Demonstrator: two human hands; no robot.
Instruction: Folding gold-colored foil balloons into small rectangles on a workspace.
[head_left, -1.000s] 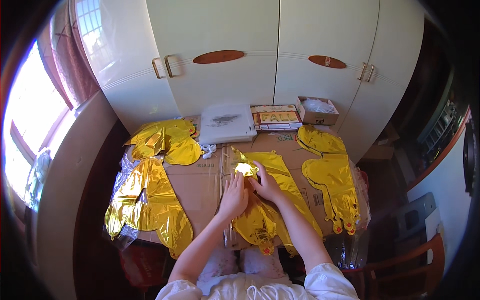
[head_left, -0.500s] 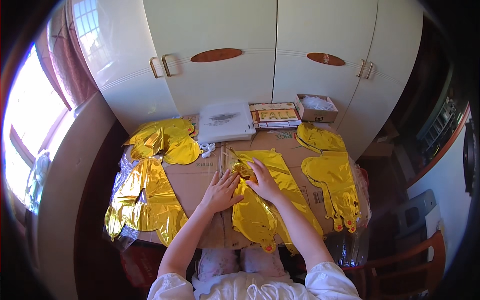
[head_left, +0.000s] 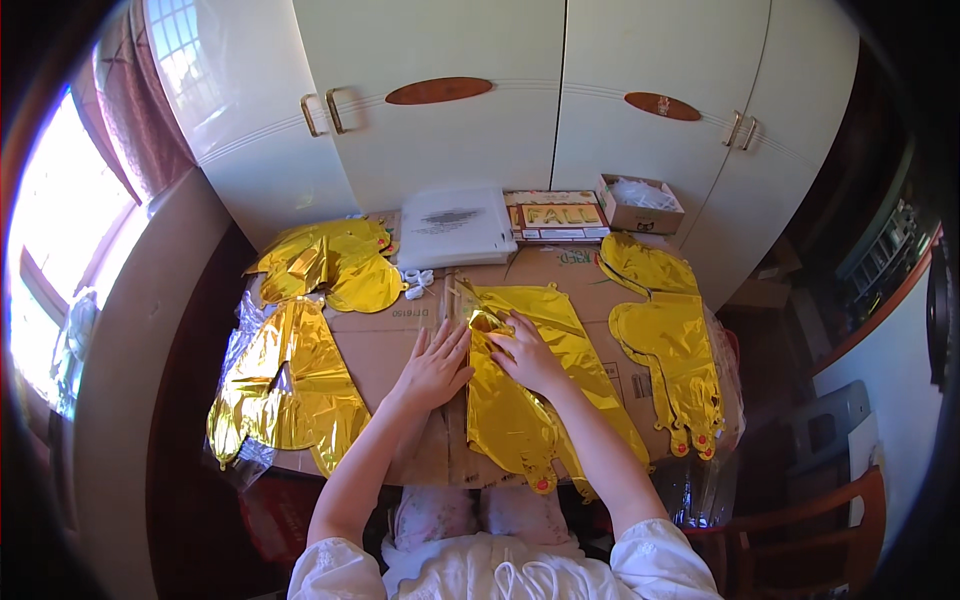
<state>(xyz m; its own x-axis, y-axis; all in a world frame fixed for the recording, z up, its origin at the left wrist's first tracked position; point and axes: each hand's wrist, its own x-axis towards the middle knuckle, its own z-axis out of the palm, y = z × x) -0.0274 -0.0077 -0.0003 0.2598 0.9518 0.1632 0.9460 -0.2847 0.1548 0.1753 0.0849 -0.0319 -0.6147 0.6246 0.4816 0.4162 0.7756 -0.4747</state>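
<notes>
A flat, uninflated gold foil balloon (head_left: 505,420) lies in the middle of the cardboard-covered table, its upper left part creased and partly folded over. My left hand (head_left: 433,372) rests flat at its left edge, fingers stretched out, mostly on the cardboard. Bent fingers of my right hand (head_left: 528,360) close on the creased foil near the fold. More gold foil balloons lie around: one at the near left (head_left: 290,380), a stack at the far left (head_left: 335,265), and another stack on the right (head_left: 670,345) with small red dots at its lower tips.
Along the back stand a pile of clear plastic bags (head_left: 455,230), a flat printed box (head_left: 560,217) and an open carton (head_left: 640,205) of white translucent pieces. Coiled white string (head_left: 418,284) lies by the far-left balloons. White cabinets rise behind the table; a wooden chair (head_left: 850,520) is at right.
My right hand's fingers have drawn in from spread to bent on the foil. My left hand has shifted slightly away from the fold. The whole view has tilted a little.
</notes>
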